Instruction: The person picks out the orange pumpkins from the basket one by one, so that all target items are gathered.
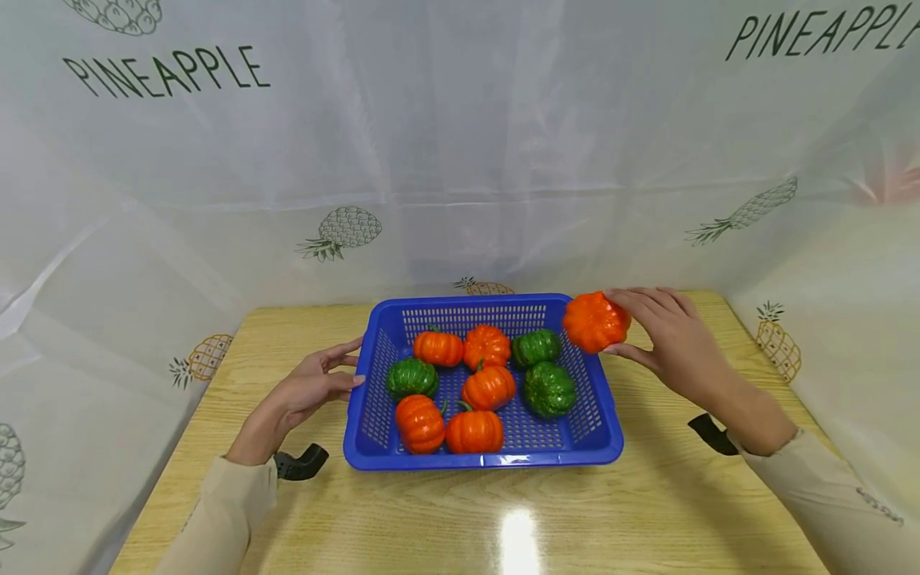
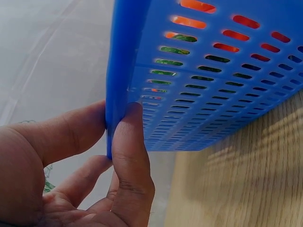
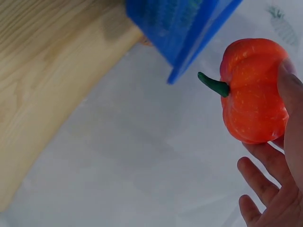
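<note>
A blue plastic basket (image 1: 483, 461) with slotted walls stands on the wooden table. My left hand (image 1: 311, 389) pinches the basket's left rim; the left wrist view shows the rim (image 2: 118, 71) between thumb and fingers. My right hand (image 1: 664, 339) holds an orange toy pumpkin (image 1: 595, 322) just above the basket's right rim, gripping it from the right. In the right wrist view this pumpkin (image 3: 255, 92) has a green stem (image 3: 214, 85) pointing away from the palm. Inside the basket lie several orange pumpkins (image 1: 475, 432) and three green ones (image 1: 549, 390).
The wooden table (image 1: 431, 519) reaches to a whitish curtain (image 1: 446, 160) printed with pineapples, which hangs behind and at both sides. Black curved mounts (image 1: 302, 463) sit at both wrists.
</note>
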### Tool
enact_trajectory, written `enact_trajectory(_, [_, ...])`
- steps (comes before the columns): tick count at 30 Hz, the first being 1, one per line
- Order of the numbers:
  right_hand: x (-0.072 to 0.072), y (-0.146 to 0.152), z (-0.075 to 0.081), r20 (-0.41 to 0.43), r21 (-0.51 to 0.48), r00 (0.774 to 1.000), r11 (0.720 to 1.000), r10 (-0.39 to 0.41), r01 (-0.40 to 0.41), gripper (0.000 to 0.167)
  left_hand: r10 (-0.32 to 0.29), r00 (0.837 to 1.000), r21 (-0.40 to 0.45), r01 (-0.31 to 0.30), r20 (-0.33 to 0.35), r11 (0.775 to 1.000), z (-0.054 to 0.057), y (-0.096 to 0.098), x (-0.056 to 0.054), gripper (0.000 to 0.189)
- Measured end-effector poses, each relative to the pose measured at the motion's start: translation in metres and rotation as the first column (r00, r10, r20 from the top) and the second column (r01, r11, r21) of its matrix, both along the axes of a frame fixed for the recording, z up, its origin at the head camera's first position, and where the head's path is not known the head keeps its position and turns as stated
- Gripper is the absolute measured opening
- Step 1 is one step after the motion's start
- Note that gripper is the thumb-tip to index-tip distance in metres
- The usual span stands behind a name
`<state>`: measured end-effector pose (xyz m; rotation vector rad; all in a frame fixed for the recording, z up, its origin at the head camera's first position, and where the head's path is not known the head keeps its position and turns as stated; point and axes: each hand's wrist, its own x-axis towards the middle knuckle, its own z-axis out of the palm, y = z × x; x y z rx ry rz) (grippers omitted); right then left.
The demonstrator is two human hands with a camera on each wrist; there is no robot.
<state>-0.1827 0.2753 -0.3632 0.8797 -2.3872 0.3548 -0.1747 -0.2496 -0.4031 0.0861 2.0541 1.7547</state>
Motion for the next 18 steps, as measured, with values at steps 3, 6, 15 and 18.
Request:
enact_trajectory(3, [-0.004,0.007,-0.003,0.0,-0.014,1.0,1.0,-0.018,0.018,0.087,0.001,1.0,0.002,-0.001,-0.001,1.0,0.0,0.0,0.0,0.078])
enact_trajectory(6, [-0.009,0.015,-0.007,0.013,-0.022,0.999,0.999,-0.04,0.04,0.087,0.002,1.0,0.0,-0.002,0.001,1.0,0.0,0.0,0.0,0.078])
enact_trajectory(15, [-0.021,0.035,-0.024,0.071,-0.02,0.992,0.994,-0.105,0.107,0.071,-0.001,1.0,0.006,0.002,-0.008,1.0,-0.001,-0.001,0.001,0.078])
enact_trajectory(18, [-0.025,0.04,-0.031,0.106,-0.012,0.984,0.99,-0.141,0.143,0.076,-0.002,1.0,0.007,0.002,-0.01,1.0,-0.001,-0.001,0.0,0.078])
